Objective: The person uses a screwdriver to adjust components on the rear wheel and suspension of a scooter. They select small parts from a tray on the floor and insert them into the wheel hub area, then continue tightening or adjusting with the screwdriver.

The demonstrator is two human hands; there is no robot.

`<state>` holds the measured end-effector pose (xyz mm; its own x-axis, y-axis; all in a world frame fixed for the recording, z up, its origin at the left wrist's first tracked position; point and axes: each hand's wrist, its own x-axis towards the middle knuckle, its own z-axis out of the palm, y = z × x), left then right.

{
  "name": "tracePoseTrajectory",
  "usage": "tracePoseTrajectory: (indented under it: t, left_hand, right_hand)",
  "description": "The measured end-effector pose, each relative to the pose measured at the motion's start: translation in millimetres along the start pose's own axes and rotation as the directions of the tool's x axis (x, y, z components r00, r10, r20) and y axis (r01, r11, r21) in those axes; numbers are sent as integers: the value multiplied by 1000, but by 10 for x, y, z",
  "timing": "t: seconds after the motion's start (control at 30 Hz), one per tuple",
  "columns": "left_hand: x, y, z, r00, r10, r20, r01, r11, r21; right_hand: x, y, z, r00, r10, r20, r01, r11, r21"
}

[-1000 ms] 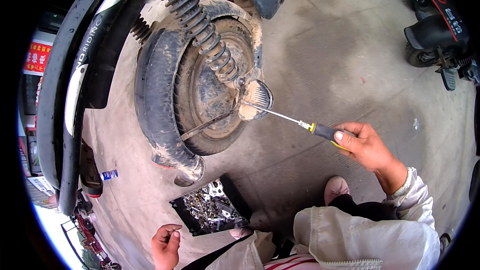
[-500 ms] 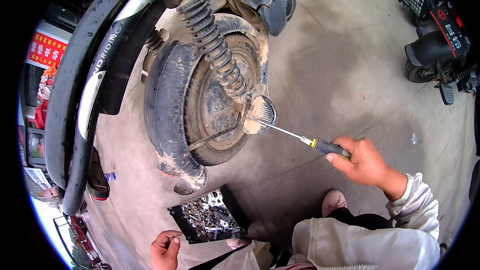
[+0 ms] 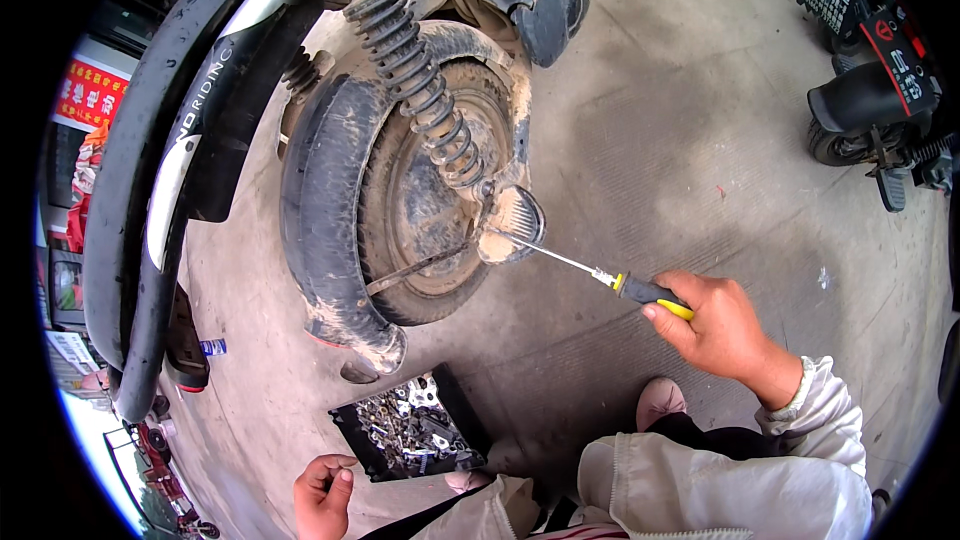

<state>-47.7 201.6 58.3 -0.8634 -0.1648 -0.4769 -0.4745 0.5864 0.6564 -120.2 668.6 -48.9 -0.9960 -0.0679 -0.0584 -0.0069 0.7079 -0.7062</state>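
Observation:
My right hand (image 3: 722, 325) is closed round the black-and-yellow handle of a screwdriver (image 3: 575, 263). The long shaft slants up to the left, its tip at the muddy ribbed cover (image 3: 513, 225) beside the hub of a scooter's wheel (image 3: 420, 205). Whether the tip sits in a screw is too small to see. Lower down, my left hand (image 3: 323, 495) has its fingers curled in and the thumb against them; anything inside is hidden. It is beside a black tray (image 3: 462, 410) full of loose metal hardware.
A coil spring shock absorber (image 3: 420, 100) and a muddy mudguard (image 3: 325, 210) flank the wheel. At left, a long black-and-white scooter body part (image 3: 200, 130) rises close by. Another scooter (image 3: 855, 105) stands far right. My shoe (image 3: 660, 400) rests on the concrete floor (image 3: 640, 140).
The screwdriver's handle has turned in my right hand, so more of its yellow side shows. The tip stays at the cover. The whole view has shifted slightly; my left hand keeps its curl.

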Motion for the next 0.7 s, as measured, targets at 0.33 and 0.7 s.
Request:
tracePoseTrajectory:
  t: [0.33, 0.7]
  left_hand:
    - [26, 164, 62, 1000, 27, 7, -27, 998, -48]
    - [-25, 43, -4, 1000, 19, 1, -19, 1000, 10]
  right_hand:
    - [-20, 23, -98, 994, -21, -103, 29, 997, 77]
    - [21, 84, 16, 976, -55, -209, 51, 998, -28]
